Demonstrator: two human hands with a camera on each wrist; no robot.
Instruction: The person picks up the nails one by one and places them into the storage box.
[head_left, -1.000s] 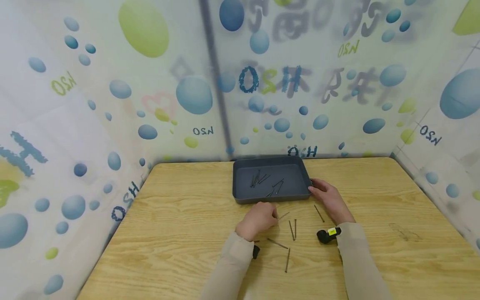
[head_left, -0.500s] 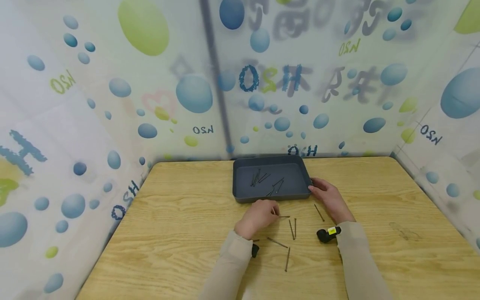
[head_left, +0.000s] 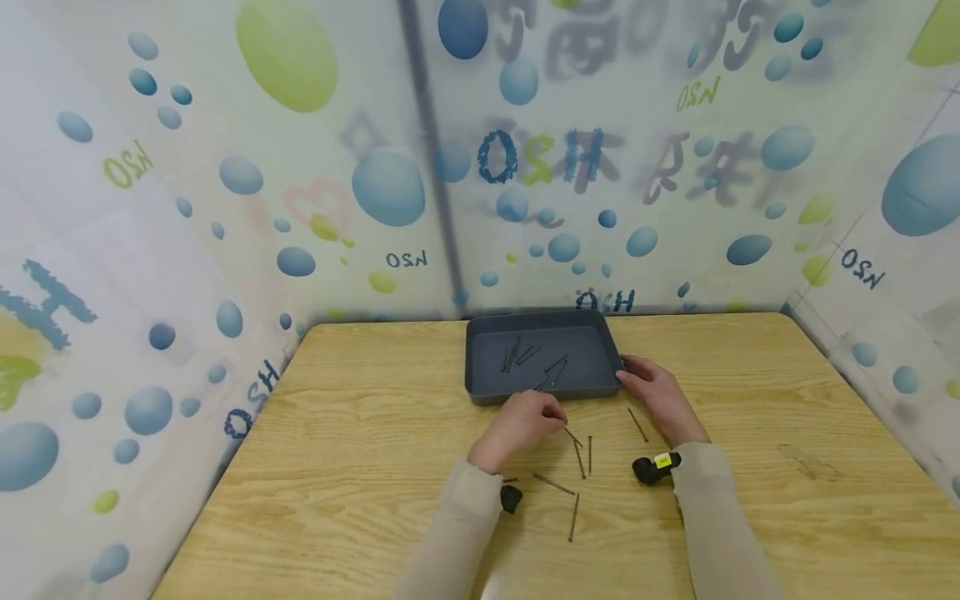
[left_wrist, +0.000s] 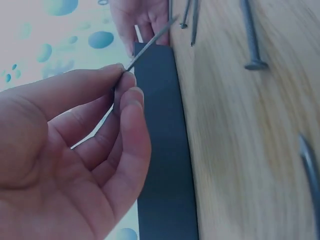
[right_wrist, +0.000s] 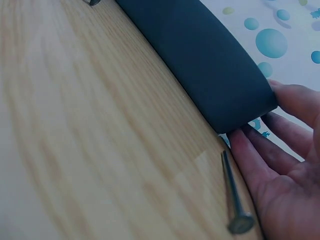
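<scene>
A dark grey tray (head_left: pixel 480 377) sits at the back of the wooden table with several nails (head_left: pixel 525 357) inside. My left hand (head_left: pixel 551 414) hovers just in front of the tray and pinches a thin nail (head_left: pixel 572 436) between thumb and fingertips. In the left wrist view that nail (left_wrist: pixel 150 40) slants out from my left hand (left_wrist: pixel 122 80) past the tray wall (left_wrist: pixel 160 150). My right hand (head_left: pixel 628 371) rests with straight fingers against the tray's right front corner. The right wrist view shows those fingers (right_wrist: pixel 280 135) beside the tray corner (right_wrist: pixel 235 100).
Several loose nails lie on the table (head_left: pixel 337 467): a pair (head_left: pixel 588 454), one by the right wrist (head_left: pixel 637 425), and two nearer me (head_left: pixel 555 484) (head_left: pixel 574 517). One nail (right_wrist: pixel 232 195) lies next to my right palm. Printed curtain walls enclose the table.
My left hand has raised the nail off the table and moved a little toward the tray. The right hand has stayed at the tray corner.
</scene>
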